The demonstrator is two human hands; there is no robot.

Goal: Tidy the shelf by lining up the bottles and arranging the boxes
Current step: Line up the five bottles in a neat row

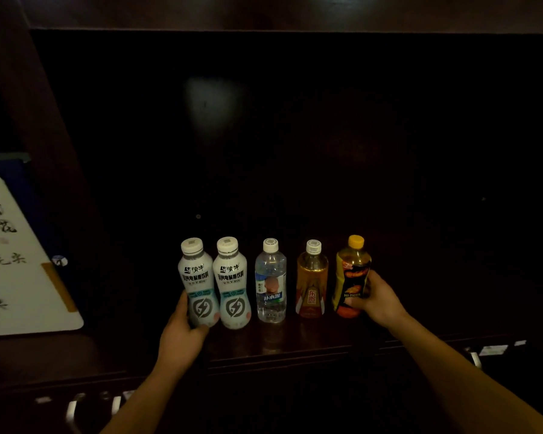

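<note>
Five bottles stand in a row on a dark shelf (295, 343). The left hand (182, 330) grips the leftmost white bottle (198, 283); the right hand (380, 300) clasps the rightmost yellow-capped bottle (351, 277), labelled "HI-TIGER".

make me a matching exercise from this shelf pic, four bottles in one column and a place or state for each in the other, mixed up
Column one:
1. yellow-capped bottle
2. clear water bottle
3. far-left white bottle
4. amber bottle with white cap

Column two:
A. middle of the row, untouched
B. held by the left hand
C. held by the right hand
D. second from the right, untouched

Pairs: 1-C, 2-A, 3-B, 4-D
</note>
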